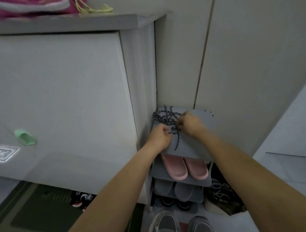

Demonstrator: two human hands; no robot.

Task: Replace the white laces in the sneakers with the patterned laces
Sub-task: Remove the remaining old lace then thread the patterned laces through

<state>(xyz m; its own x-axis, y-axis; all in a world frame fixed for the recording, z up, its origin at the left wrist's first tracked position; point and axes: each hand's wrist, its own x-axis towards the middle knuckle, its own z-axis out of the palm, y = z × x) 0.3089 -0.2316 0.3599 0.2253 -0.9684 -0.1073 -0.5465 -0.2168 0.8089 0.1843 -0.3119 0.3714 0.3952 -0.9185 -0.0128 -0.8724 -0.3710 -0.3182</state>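
Both hands, left (pixel 159 135) and right (pixel 190 123), pinch patterned laces (pixel 163 118) on rack top (pixel 199 145); sneakers (pixel 181 225) below not yet relaced.

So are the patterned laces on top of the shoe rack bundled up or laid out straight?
Bundled. The patterned laces lie in a tangled heap on the rack's top shelf, one end trailing forward.

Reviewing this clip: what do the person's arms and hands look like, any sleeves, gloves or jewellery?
Both forearms are bare as far as the frame shows, with no sleeves in view. The left hand and right hand wear no gloves; no watch, bracelet or ring is visible.
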